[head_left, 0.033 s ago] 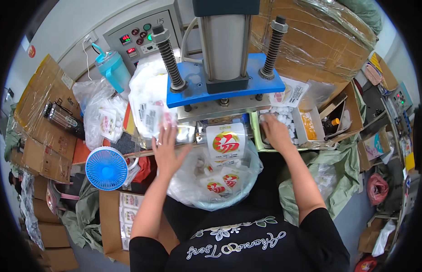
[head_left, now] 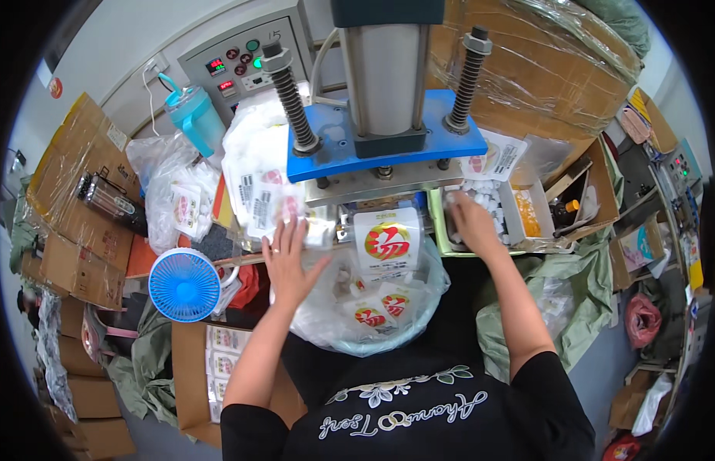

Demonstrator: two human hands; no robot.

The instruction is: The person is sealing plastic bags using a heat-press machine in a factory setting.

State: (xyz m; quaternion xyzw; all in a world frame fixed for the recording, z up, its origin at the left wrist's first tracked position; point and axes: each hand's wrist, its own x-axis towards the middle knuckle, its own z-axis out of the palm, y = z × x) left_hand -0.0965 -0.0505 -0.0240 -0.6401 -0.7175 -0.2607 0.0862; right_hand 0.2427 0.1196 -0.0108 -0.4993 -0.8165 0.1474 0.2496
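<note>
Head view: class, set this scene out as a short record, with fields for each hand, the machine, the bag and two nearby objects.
Left hand: left hand, fingers spread, beside a clear plastic packet with red print; contact unclear
Right hand: right hand, fingers over a pale green rectangular tray; grip unclear
Machine: metal press with a blue plate
Bag: translucent plastic bag, holding printed packets
Nearby: round blue fan; turquoise lidded mug
</note>
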